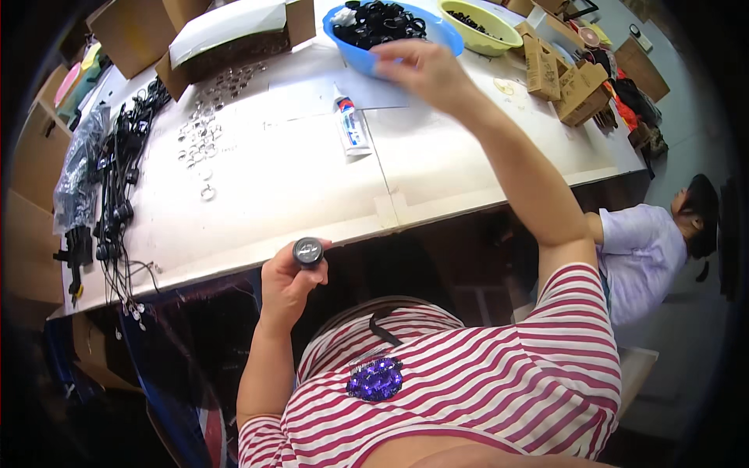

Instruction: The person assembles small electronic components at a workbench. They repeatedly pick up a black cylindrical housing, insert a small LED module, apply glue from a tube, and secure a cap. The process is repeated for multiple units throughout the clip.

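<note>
My left hand point(287, 285), near the table's front edge, is closed around a short black cylinder point(308, 252) with a round, pale-marked end facing up. My right hand point(427, 72) reaches across the table to the near rim of a blue basin point(446, 37). Its fingers are stretched out and a little blurred, and I see nothing held in them. Heaped in the basin are black ring-shaped parts point(374, 27), with a white crumpled piece at their left. A white and blue tube point(351, 125) lies on the table below the basin.
Small clear rings point(201, 140) are scattered left of the tube. Black cables point(117, 183) hang over the left edge. A yellow bowl point(491, 35) of small black parts and small brown boxes point(581, 92) stand at the right. An open carton point(234, 43) sits behind; another person point(644, 246) is at right.
</note>
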A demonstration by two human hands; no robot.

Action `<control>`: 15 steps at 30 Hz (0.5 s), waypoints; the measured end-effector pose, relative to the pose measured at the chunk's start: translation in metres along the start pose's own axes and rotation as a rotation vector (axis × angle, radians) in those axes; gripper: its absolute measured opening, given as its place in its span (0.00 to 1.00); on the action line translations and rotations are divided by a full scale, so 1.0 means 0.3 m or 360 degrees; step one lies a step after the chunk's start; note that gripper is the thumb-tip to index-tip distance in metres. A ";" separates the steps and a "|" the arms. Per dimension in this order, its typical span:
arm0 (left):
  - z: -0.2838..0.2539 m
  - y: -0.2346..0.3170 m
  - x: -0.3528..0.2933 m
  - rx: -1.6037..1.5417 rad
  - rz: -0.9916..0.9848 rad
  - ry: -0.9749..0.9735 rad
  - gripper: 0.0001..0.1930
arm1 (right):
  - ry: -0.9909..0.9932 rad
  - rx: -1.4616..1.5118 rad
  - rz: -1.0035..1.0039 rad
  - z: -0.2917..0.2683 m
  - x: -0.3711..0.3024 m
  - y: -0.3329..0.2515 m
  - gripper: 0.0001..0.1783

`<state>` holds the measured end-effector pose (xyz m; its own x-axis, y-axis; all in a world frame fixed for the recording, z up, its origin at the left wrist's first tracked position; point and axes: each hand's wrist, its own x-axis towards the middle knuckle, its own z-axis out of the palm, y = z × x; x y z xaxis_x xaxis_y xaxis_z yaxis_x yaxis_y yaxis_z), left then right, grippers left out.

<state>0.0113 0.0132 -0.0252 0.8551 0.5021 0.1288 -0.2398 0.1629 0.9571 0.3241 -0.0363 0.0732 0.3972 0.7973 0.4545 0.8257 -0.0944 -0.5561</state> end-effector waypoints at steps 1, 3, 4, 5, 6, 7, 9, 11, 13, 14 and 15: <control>-0.004 -0.001 -0.002 -0.0006 0.0002 -0.0002 0.24 | 0.0093 -0.0264 0.0039 -0.035 0.053 0.083 0.16; -0.005 0.001 -0.001 -0.0016 -0.0013 -0.0015 0.26 | 0.0031 -0.0616 0.0244 -0.103 0.105 0.189 0.17; -0.008 0.006 0.002 -0.0058 -0.0034 -0.0021 0.21 | -0.0132 -0.0691 0.0399 -0.125 0.124 0.213 0.17; -0.015 0.009 -0.005 -0.0097 -0.0059 -0.0012 0.17 | -0.0308 -0.0754 0.0547 -0.125 0.142 0.232 0.18; -0.021 0.012 -0.009 -0.0136 -0.0085 -0.0004 0.17 | -0.0301 -0.0747 0.0510 -0.120 0.157 0.251 0.17; -0.030 0.004 -0.010 -0.0144 -0.0081 -0.0001 0.17 | -0.0294 -0.0742 0.0475 -0.114 0.169 0.270 0.17; -0.037 -0.001 -0.013 -0.0158 -0.0089 0.0023 0.17 | -0.0242 -0.0560 0.0486 -0.098 0.196 0.302 0.16; -0.039 -0.002 -0.012 -0.0163 -0.0092 0.0030 0.17 | -0.0133 -0.0222 0.0584 -0.095 0.216 0.327 0.15; -0.039 -0.003 -0.010 -0.0158 -0.0088 0.0021 0.17 | -0.0050 -0.0003 0.0516 -0.102 0.210 0.387 0.15; -0.040 -0.004 -0.011 -0.0156 -0.0095 0.0025 0.17 | -0.0010 0.0109 0.0477 -0.104 0.207 0.389 0.15; -0.042 -0.008 -0.011 -0.0154 -0.0103 0.0027 0.17 | -0.0046 0.0098 0.0500 -0.104 0.206 0.390 0.15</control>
<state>0.0034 0.0219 -0.0311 0.8625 0.5022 0.0625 -0.2285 0.2763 0.9335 0.4579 -0.0167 0.0580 0.6167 0.7515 0.2346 0.6384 -0.3031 -0.7075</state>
